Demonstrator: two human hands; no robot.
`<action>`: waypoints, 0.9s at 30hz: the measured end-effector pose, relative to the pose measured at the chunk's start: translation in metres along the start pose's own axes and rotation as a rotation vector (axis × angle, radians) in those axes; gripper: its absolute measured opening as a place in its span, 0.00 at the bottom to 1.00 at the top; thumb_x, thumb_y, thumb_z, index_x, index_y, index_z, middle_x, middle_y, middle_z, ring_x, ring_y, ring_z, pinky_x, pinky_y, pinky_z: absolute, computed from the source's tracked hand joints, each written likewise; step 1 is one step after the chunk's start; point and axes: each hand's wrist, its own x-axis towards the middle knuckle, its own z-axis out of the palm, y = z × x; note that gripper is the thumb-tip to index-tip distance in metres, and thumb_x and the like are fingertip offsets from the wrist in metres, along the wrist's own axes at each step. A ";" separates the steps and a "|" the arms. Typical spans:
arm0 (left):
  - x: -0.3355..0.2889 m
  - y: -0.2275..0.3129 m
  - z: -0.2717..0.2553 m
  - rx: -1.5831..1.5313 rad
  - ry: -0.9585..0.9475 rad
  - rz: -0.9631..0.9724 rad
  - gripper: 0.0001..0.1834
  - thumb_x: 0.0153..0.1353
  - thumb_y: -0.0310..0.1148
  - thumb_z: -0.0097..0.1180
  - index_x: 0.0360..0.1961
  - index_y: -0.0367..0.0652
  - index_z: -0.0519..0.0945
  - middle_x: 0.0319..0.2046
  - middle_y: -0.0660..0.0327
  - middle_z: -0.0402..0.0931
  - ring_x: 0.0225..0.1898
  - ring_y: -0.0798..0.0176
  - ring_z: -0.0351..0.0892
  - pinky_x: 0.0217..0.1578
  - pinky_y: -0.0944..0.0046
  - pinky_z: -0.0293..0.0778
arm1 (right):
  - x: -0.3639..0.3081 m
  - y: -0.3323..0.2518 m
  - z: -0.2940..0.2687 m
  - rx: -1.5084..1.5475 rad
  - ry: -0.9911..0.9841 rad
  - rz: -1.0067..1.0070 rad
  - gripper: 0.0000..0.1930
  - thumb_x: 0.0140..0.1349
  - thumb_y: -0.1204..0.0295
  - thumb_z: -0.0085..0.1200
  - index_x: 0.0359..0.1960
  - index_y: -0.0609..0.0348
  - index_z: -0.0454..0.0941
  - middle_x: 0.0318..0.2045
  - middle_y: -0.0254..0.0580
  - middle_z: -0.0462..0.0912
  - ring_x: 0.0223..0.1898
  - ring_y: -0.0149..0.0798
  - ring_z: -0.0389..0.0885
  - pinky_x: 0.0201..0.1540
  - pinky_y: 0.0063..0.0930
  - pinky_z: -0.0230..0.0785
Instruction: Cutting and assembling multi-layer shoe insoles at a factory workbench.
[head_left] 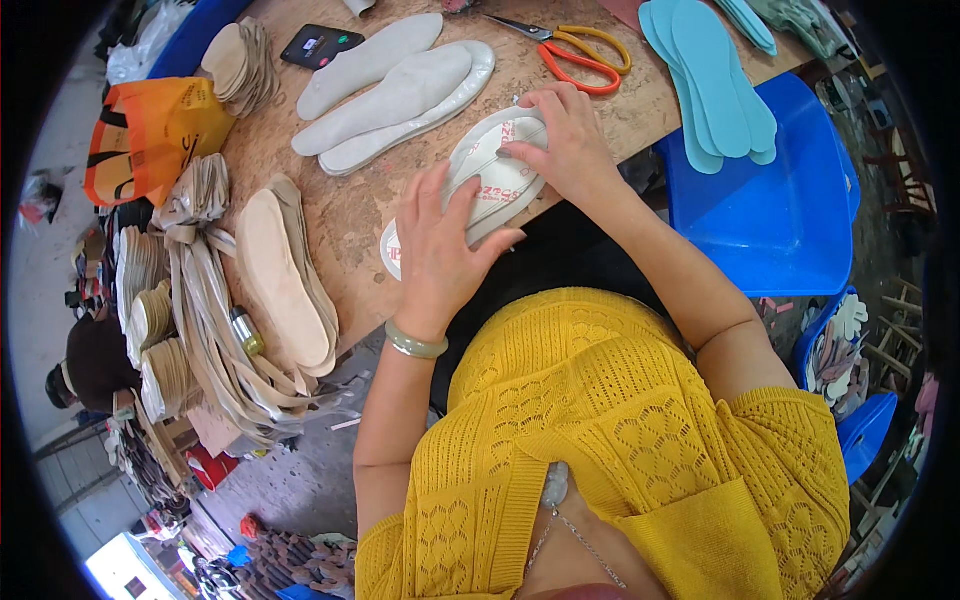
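Observation:
A white insole [511, 180] with red printing lies at the near edge of the table, slanting from lower left to upper right. My left hand [440, 240] rests over its lower-left part, fingers spread on the top face and thumb apart by the near edge. At the upper right, my right hand [570, 145] grips the insole, thumb on top and fingers curled around the far edge. Part of the insole is hidden under both hands. Just beyond the right hand lie scissors [580, 62] with orange and yellow handles. Grey-white insoles [385, 105] lie past the left hand.
Beige insoles [285, 275], a bundle of strips [205, 310] and a small bottle [246, 331] occupy the left. Farther back are an orange bag [155, 135] and a phone [320, 46]. Light-blue insoles [710, 85] overhang the right edge above a blue plastic bin [770, 220].

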 end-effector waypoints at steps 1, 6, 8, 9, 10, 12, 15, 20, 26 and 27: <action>-0.001 0.002 0.000 0.069 -0.023 0.055 0.29 0.47 0.36 0.67 0.51 0.41 0.74 0.56 0.52 0.67 0.56 0.49 0.65 0.55 0.49 0.63 | 0.000 0.000 0.001 0.002 0.004 -0.011 0.25 0.46 0.67 0.68 0.46 0.57 0.72 0.48 0.45 0.70 0.54 0.50 0.68 0.57 0.41 0.63; -0.024 0.006 -0.006 0.184 -0.113 0.086 0.27 0.50 0.35 0.65 0.51 0.39 0.74 0.55 0.52 0.67 0.56 0.49 0.66 0.54 0.50 0.64 | 0.001 0.006 -0.009 0.235 0.103 -0.103 0.21 0.49 0.68 0.66 0.43 0.58 0.74 0.42 0.44 0.74 0.49 0.47 0.72 0.52 0.39 0.64; -0.036 0.007 -0.016 0.091 -0.070 0.093 0.21 0.53 0.28 0.61 0.50 0.38 0.74 0.48 0.51 0.72 0.48 0.47 0.72 0.49 0.54 0.69 | -0.004 0.013 -0.024 0.407 0.130 0.019 0.18 0.51 0.70 0.64 0.43 0.59 0.75 0.41 0.44 0.75 0.46 0.45 0.73 0.51 0.37 0.66; -0.036 0.008 -0.024 0.099 -0.064 0.089 0.21 0.53 0.28 0.61 0.50 0.38 0.74 0.48 0.51 0.72 0.48 0.47 0.72 0.49 0.54 0.69 | -0.008 0.013 -0.032 0.563 0.157 0.164 0.16 0.53 0.71 0.63 0.43 0.61 0.75 0.40 0.44 0.75 0.44 0.43 0.75 0.49 0.34 0.68; -0.033 0.011 -0.035 -0.041 -0.028 -0.058 0.20 0.56 0.27 0.59 0.51 0.39 0.74 0.46 0.54 0.75 0.44 0.52 0.75 0.46 0.57 0.71 | -0.009 0.011 -0.037 0.572 0.152 0.157 0.16 0.53 0.71 0.63 0.43 0.61 0.75 0.40 0.44 0.75 0.44 0.43 0.75 0.49 0.34 0.68; -0.029 0.016 -0.048 -0.172 0.022 -0.214 0.18 0.59 0.26 0.57 0.51 0.39 0.74 0.43 0.56 0.77 0.41 0.56 0.77 0.43 0.60 0.73 | -0.008 0.000 -0.052 0.655 0.296 0.065 0.14 0.57 0.74 0.59 0.44 0.63 0.74 0.42 0.44 0.76 0.42 0.40 0.76 0.47 0.32 0.69; -0.016 0.025 -0.047 -1.222 -0.047 -0.666 0.12 0.68 0.29 0.48 0.50 0.37 0.74 0.39 0.65 0.80 0.36 0.75 0.78 0.37 0.70 0.75 | -0.014 -0.039 -0.065 0.465 0.177 -0.384 0.17 0.61 0.71 0.56 0.51 0.64 0.73 0.51 0.50 0.77 0.53 0.50 0.76 0.56 0.37 0.66; -0.038 0.003 -0.023 -1.382 -0.172 -0.812 0.14 0.69 0.31 0.47 0.52 0.37 0.74 0.41 0.63 0.80 0.38 0.73 0.79 0.39 0.71 0.76 | -0.052 -0.056 -0.043 0.333 -0.401 -0.646 0.33 0.56 0.52 0.58 0.57 0.63 0.70 0.58 0.51 0.72 0.63 0.49 0.68 0.66 0.45 0.56; -0.046 0.001 -0.024 -1.439 -0.275 -0.917 0.14 0.69 0.32 0.47 0.51 0.36 0.75 0.41 0.62 0.81 0.37 0.72 0.81 0.39 0.71 0.76 | -0.041 -0.021 -0.019 0.028 -0.424 -0.550 0.35 0.62 0.48 0.48 0.62 0.63 0.64 0.64 0.49 0.65 0.68 0.47 0.59 0.70 0.47 0.47; -0.044 0.002 -0.027 -1.423 -0.274 -0.938 0.15 0.69 0.32 0.47 0.51 0.36 0.75 0.40 0.62 0.81 0.37 0.72 0.81 0.39 0.71 0.77 | -0.029 -0.015 -0.017 -0.024 -0.421 -0.527 0.33 0.64 0.49 0.46 0.63 0.62 0.64 0.64 0.50 0.66 0.68 0.48 0.60 0.69 0.46 0.47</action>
